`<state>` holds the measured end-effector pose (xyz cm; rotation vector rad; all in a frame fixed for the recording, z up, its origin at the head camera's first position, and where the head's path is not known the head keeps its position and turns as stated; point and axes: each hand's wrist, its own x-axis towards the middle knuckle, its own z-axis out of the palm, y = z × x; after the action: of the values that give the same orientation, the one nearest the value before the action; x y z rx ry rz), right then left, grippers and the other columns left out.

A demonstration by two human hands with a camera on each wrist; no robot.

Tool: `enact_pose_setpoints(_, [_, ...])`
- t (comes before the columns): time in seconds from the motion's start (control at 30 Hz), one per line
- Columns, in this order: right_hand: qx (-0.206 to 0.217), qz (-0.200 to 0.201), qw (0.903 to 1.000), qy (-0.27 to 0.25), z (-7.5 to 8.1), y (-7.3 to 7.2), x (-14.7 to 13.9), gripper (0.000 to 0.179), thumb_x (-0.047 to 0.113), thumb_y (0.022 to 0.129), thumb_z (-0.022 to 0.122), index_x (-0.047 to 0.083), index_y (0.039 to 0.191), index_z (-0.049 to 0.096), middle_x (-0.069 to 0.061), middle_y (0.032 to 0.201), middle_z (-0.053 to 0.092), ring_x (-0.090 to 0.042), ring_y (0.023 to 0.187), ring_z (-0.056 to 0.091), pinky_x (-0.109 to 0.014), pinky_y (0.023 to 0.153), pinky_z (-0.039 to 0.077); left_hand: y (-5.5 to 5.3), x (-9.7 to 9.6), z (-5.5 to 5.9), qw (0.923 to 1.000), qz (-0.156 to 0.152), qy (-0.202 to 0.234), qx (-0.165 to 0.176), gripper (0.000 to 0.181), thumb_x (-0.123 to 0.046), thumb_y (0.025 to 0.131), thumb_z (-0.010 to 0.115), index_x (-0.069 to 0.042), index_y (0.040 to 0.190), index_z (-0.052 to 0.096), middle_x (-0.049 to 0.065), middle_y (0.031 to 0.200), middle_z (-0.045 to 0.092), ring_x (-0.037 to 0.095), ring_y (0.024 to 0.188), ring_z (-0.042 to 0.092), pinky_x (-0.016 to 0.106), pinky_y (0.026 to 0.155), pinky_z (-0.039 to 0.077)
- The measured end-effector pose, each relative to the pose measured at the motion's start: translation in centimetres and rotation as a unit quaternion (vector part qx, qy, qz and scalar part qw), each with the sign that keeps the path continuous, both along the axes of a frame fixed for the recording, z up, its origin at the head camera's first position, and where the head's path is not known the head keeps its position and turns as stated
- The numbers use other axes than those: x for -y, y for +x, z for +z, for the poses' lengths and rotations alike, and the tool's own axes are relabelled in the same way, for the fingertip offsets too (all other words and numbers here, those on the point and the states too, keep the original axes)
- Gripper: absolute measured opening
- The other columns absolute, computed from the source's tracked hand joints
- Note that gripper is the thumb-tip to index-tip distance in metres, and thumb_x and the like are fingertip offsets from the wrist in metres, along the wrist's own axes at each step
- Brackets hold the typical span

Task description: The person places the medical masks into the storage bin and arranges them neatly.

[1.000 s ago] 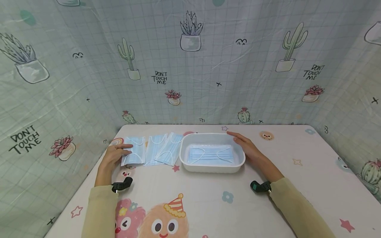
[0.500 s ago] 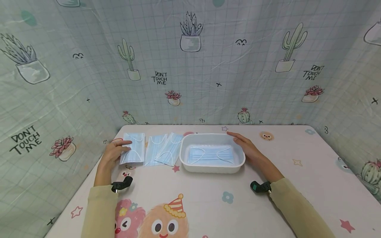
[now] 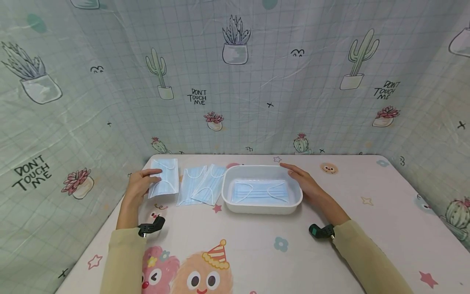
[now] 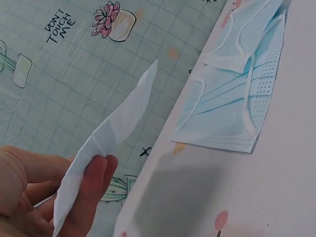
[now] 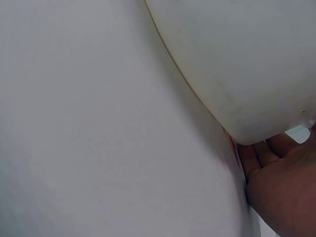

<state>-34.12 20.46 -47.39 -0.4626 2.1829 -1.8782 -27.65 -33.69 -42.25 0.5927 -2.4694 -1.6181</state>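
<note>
My left hand (image 3: pixel 137 187) pinches a pale blue disposable face mask (image 3: pixel 167 179) by its left edge. In the left wrist view the lifted mask (image 4: pixel 111 131) is edge-on between thumb and fingers, its shadow on the table. Two more face masks (image 3: pixel 191 185) lie overlapping to its right. My right hand (image 3: pixel 308 185) holds the right end of a white plastic box (image 3: pixel 262 208), one digit over the rim and another along the back corner. Curled fingers show against the box's lower wall in the right wrist view. Inside the box lies a face mask (image 3: pixel 260 192), ear loops up.
The table (image 3: pixel 257 261) has a white cover printed with cartoon figures, stars and flowers. A grey-green curtain (image 3: pixel 235 102) with cactus prints hangs behind it and along both sides. A small black device (image 3: pixel 152 226) sits on each wrist.
My left hand has raised its mask off the table and moved slightly away from me. My right hand, the box and the other masks have stayed in place.
</note>
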Motion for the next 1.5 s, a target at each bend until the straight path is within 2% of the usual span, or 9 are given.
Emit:
enact_pose_setpoints(0.07, [-0.001, 0.002, 1.0, 0.0, 0.0, 0.0, 0.0, 0.048, 0.024, 0.113, 0.036, 0.016, 0.161, 0.038, -0.005, 0.175, 0.015, -0.035, 0.162, 0.011, -0.061, 0.128, 0.01, 0.0, -0.1, 0.1, 1.0, 0.0, 0.0, -0.002, 0.045, -0.012, 0.097, 0.062, -0.007, 0.143, 0.061, 0.014, 0.168, 0.033, 0.033, 0.138, 0.041, 0.035, 0.094, 0.043])
enact_pose_setpoints(0.17, [-0.002, 0.005, 1.0, -0.002, -0.1, -0.1, -0.1, 0.048, 0.024, 0.113, 0.036, 0.016, 0.161, 0.038, -0.005, 0.175, 0.015, -0.035, 0.162, 0.01, -0.062, 0.128, 0.01, -0.1, -0.2, 0.1, 1.0, -0.001, 0.003, -0.008, 0.045, -0.013, 0.098, 0.062, -0.007, 0.143, 0.061, 0.015, 0.169, 0.03, 0.035, 0.142, 0.039, 0.044, 0.104, 0.044])
enact_pose_setpoints(0.27, [-0.005, 0.004, 1.0, -0.002, -0.1, -0.2, -0.1, 0.048, 0.024, 0.113, 0.036, 0.016, 0.161, 0.038, -0.005, 0.175, 0.016, -0.035, 0.162, 0.01, -0.061, 0.129, 0.01, -0.2, -0.4, 0.3, 0.9999, -0.001, 0.007, -0.015, 0.045, -0.014, 0.099, 0.063, -0.007, 0.143, 0.061, 0.015, 0.17, 0.028, 0.037, 0.146, 0.036, 0.053, 0.115, 0.039])
enact_pose_setpoints(0.37, [-0.006, 0.003, 1.0, 0.0, -0.1, -0.2, -0.1, 0.048, 0.025, 0.113, 0.036, 0.016, 0.161, 0.038, -0.005, 0.175, 0.017, -0.035, 0.162, 0.011, -0.061, 0.128, 0.01, -0.2, -0.7, 0.6, 0.9998, -0.004, 0.007, -0.019, 0.045, -0.013, 0.099, 0.062, -0.006, 0.143, 0.06, 0.015, 0.17, 0.028, 0.038, 0.147, 0.035, 0.057, 0.118, 0.036])
enact_pose_setpoints(0.67, [-0.004, 0.002, 1.0, 0.002, -0.1, -0.2, -0.2, 0.048, 0.025, 0.113, 0.036, 0.016, 0.161, 0.038, -0.005, 0.175, 0.016, -0.035, 0.162, 0.01, -0.061, 0.128, 0.009, -0.1, -1.8, 1.7, 0.9996, -0.011, -0.005, -0.027, 0.043, -0.012, 0.099, 0.063, -0.006, 0.141, 0.062, 0.012, 0.172, 0.023, 0.038, 0.15, 0.032, 0.061, 0.12, 0.034])
enact_pose_setpoints(0.83, [0.0, 0.002, 1.0, 0.006, -0.2, -0.2, -0.2, 0.048, 0.025, 0.113, 0.037, 0.017, 0.161, 0.038, -0.005, 0.175, 0.015, -0.036, 0.162, 0.012, -0.062, 0.128, 0.011, 0.1, -2.4, 2.1, 0.9992, -0.01, -0.011, -0.036, 0.041, -0.011, 0.099, 0.063, -0.006, 0.14, 0.063, 0.014, 0.171, 0.026, 0.039, 0.146, 0.036, 0.06, 0.12, 0.035])
enact_pose_setpoints(0.97, [0.003, 0.005, 1.0, 0.005, -0.1, -0.1, -0.2, 0.049, 0.026, 0.113, 0.037, 0.017, 0.161, 0.037, -0.005, 0.175, 0.014, -0.037, 0.161, 0.013, -0.062, 0.128, 0.013, -0.1, -2.9, 2.3, 0.9993, -0.013, 0.009, -0.035, 0.04, -0.009, 0.098, 0.064, -0.006, 0.139, 0.064, 0.014, 0.168, 0.033, 0.036, 0.141, 0.04, 0.054, 0.119, 0.037])
enact_pose_setpoints(1.13, [0.013, 0.006, 0.9999, -0.004, -0.1, 0.0, -0.1, 0.048, 0.024, 0.113, 0.036, 0.017, 0.161, 0.037, -0.005, 0.175, 0.014, -0.037, 0.161, 0.015, -0.062, 0.128, 0.014, -0.3, -3.5, 2.4, 0.9986, -0.026, 0.034, -0.032, 0.042, -0.007, 0.098, 0.065, -0.007, 0.14, 0.064, 0.012, 0.167, 0.034, 0.033, 0.143, 0.04, 0.053, 0.12, 0.037])
enact_pose_setpoints(1.5, [0.018, -0.001, 0.9998, -0.002, -0.1, 0.0, -0.1, 0.048, 0.024, 0.113, 0.036, 0.018, 0.161, 0.038, -0.004, 0.175, 0.014, -0.036, 0.161, 0.014, -0.061, 0.128, 0.014, -0.6, -4.7, 2.6, 0.9974, -0.04, 0.032, -0.051, 0.042, -0.004, 0.098, 0.062, -0.003, 0.14, 0.062, 0.013, 0.166, 0.036, 0.034, 0.142, 0.043, 0.053, 0.12, 0.038])
